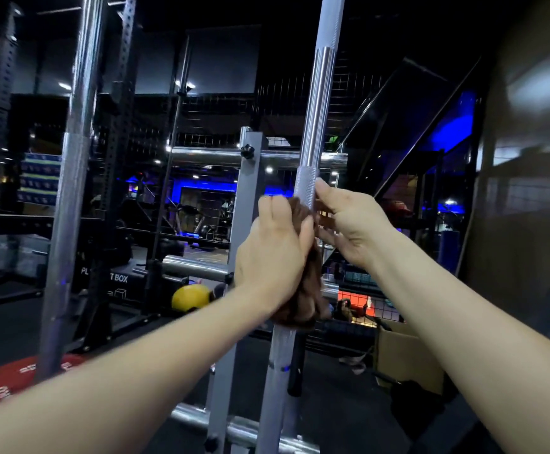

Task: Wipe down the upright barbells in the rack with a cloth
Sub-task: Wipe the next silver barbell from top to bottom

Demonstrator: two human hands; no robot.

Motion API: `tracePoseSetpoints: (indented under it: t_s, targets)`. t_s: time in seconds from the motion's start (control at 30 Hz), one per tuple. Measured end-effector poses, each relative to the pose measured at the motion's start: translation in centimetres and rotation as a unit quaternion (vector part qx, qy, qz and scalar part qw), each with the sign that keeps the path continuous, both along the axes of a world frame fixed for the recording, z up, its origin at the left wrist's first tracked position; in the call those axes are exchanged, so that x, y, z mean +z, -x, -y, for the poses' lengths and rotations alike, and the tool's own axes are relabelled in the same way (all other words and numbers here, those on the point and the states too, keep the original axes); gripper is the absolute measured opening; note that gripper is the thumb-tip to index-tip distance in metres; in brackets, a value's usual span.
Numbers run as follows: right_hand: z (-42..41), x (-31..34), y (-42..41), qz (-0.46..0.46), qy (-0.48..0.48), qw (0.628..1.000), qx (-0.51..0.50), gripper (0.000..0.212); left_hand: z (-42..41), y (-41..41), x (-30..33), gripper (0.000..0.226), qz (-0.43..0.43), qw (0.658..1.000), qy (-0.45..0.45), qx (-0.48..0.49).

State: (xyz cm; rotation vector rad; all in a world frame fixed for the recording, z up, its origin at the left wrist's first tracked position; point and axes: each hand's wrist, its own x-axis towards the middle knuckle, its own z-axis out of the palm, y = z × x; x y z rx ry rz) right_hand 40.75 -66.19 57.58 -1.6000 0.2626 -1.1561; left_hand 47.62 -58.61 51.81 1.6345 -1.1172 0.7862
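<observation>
**Cloth clamped on upright barbell, both hands at the shaft**

Left hand point(273, 253) was closed around a brown cloth point(303, 290), pressing it against the upright barbell point(316, 109) at its lower knurled stretch. Cloth wrapped the shaft; its tail hung below the palm. Right hand point(349, 224) sat just beside on the bar's right, fingers spread apart, thumb tip touching the knurling above the cloth; not gripping anything.

Barbell stood slightly tilted in the grey rack point(250, 178), smooth section above the hands. A second barbell point(70, 178) stood well apart to the left, with open room between. A cardboard box point(408, 358) sat at lower right on the floor; contents not visible. Red plate point(15, 378) lay at lower left.
</observation>
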Motion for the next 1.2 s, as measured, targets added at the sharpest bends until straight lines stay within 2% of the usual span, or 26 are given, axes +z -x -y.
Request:
tracePoseSetpoints:
  t_s: [0.07, 0.13, 0.3, 0.37, 0.47, 0.57, 0.63, 0.7, 0.8, 0.87, 0.93, 1.07, 1.2]
  targets:
    - [-0.4, -0.1, 0.4, -0.007, 0.011, 1.0, -0.008, 0.019, -1.0, 0.3, -2.4, 0.03, -0.009, 0.999, -0.054, -0.005]
    - [-0.7, 0.2, 0.5, -0.015, 0.021, 0.999, -0.026, 0.016, -1.5, 0.2, -2.5, 0.028, -0.015, 0.998, -0.066, -0.01]
    - [-1.0, 1.0, -0.1, -0.006, -0.004, 0.998, -0.063, 0.022, 0.1, -0.3, 4.2, 0.04, -0.016, 0.999, 0.024, -0.019]
    - [-0.9, 1.1, -0.1, -0.011, -0.008, 0.998, -0.067, 0.023, 0.6, -0.3, 4.6, 0.04, -0.009, 0.999, 0.052, -0.01]
    - [-0.7, 0.3, 0.1, -0.01, 0.018, 0.998, -0.052, 0.026, 0.6, -0.6, 0.6, 0.039, 0.008, 0.999, 0.044, 0.005]
    - [-1.0, -1.2, 0.3, 0.004, 0.021, 0.999, -0.035, 0.016, -0.4, -0.1, -4.4, 0.04, 0.016, 1.0, -0.008, 0.004]
    - [-1.3, -1.9, 0.5, 0.012, 0.009, 0.999, -0.03, 0.014, -0.9, 0.0, -5.7, 0.034, -0.012, 0.998, -0.061, -0.003]
    - [-1.5, -2.4, 0.6, 0.011, 0.001, 0.999, -0.034, 0.014, -1.3, -0.2, -5.3, 0.028, -0.007, 0.997, -0.075, 0.002]
    - [-1.9, -2.1, 0.6, 0.003, -0.004, 0.999, -0.046, 0.018, -0.8, -0.4, -1.3, 0.031, -0.021, 0.999, -0.029, -0.017]
    - [-1.7, -1.9, 0.2, 0.019, -0.008, 0.998, -0.062, 0.03, 0.1, -0.4, 2.3, 0.037, -0.043, 0.998, 0.027, -0.028]
    - [-1.5, -1.8, 0.0, 0.025, -0.011, 0.998, -0.059, 0.033, 0.5, -0.2, 3.1, 0.038, -0.035, 0.997, 0.065, -0.02]
    - [-1.4, -2.9, -0.1, 0.017, 0.016, 0.998, -0.051, 0.023, -0.3, -0.3, -4.0, 0.044, 0.0, 0.999, 0.035, -0.004]
    - [-1.6, -3.8, -0.3, 0.024, 0.011, 0.998, -0.056, 0.017, -1.4, -0.1, -8.7, 0.037, -0.011, 0.998, -0.061, -0.006]
